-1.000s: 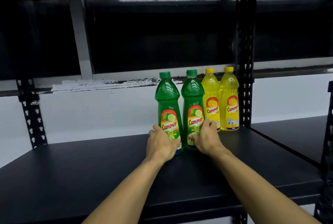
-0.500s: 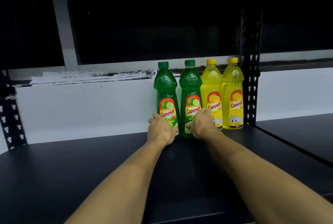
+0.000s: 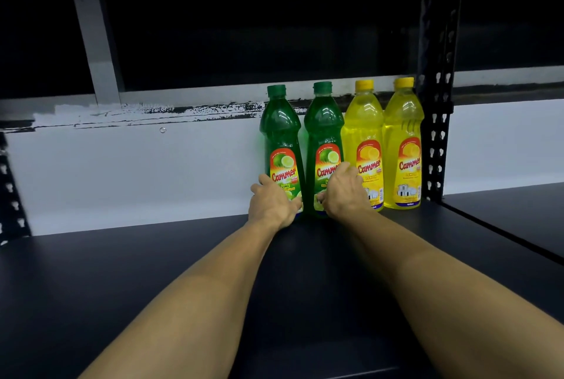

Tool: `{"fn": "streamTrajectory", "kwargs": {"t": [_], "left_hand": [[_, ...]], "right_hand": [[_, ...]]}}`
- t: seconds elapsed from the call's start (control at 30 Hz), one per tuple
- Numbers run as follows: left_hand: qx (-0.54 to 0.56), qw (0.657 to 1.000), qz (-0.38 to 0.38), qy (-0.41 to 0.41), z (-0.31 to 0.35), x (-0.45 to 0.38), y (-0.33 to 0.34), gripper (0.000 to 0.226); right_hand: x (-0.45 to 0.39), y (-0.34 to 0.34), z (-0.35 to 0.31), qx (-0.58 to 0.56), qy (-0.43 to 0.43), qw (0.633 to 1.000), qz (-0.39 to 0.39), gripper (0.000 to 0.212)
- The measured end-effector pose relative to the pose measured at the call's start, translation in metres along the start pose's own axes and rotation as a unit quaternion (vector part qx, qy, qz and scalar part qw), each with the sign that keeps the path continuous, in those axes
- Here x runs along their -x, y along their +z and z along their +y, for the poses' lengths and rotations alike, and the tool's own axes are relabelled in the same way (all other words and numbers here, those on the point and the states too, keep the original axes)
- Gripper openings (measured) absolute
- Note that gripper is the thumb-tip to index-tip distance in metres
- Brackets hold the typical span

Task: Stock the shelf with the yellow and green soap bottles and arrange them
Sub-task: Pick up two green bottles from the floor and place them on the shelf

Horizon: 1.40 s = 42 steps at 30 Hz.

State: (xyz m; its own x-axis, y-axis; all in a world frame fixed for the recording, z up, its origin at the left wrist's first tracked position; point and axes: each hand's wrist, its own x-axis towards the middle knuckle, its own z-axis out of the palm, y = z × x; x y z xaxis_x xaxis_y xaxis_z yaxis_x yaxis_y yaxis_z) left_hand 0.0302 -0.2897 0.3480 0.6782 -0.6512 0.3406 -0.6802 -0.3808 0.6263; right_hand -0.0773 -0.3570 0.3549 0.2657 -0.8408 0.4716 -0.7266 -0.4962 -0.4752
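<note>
Gripping the two green bottles low, the left hand (image 3: 272, 203) holds the left green bottle (image 3: 282, 146) and the right hand (image 3: 345, 192) its neighbour (image 3: 324, 140) — now pushed back against the white wall, beside two glossy yellow bottles (image 3: 383, 140) on the matte black shelf (image 3: 122, 281).

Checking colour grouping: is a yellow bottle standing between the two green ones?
No, the two green soap bottles stand adjacent, left of both yellow bottles.
</note>
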Motion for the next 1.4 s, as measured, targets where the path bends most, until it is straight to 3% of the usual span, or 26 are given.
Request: {"fn": "streamTrajectory", "kwargs": {"t": [0.6, 0.97, 1.1, 1.27, 1.4], "left_hand": [[0.002, 1.000, 0.012, 0.012, -0.007, -0.008, 0.005, 0.074], [0.058, 0.997, -0.043, 0.000, -0.009, 0.000, -0.011, 0.084], [-0.008, 0.997, -0.056, 0.046, -0.018, 0.023, -0.032, 0.076], [-0.062, 0.977, -0.108, 0.174, -0.038, 0.071, -0.064, 0.065], [-0.016, 0.973, -0.099, 0.207, -0.044, 0.119, -0.092, 0.061]], "right_hand": [[0.001, 0.014, 0.003, -0.015, 0.002, 1.000, 0.022, 0.070], [0.016, 0.004, 0.008, -0.065, -0.002, 0.998, 0.018, 0.067], [0.035, -0.011, 0.004, -0.059, -0.019, 0.998, 0.015, 0.061], [0.075, -0.035, -0.002, -0.004, -0.091, 0.996, -0.014, 0.063], [0.121, -0.061, -0.011, -0.006, -0.161, 0.986, -0.050, 0.068]]}}
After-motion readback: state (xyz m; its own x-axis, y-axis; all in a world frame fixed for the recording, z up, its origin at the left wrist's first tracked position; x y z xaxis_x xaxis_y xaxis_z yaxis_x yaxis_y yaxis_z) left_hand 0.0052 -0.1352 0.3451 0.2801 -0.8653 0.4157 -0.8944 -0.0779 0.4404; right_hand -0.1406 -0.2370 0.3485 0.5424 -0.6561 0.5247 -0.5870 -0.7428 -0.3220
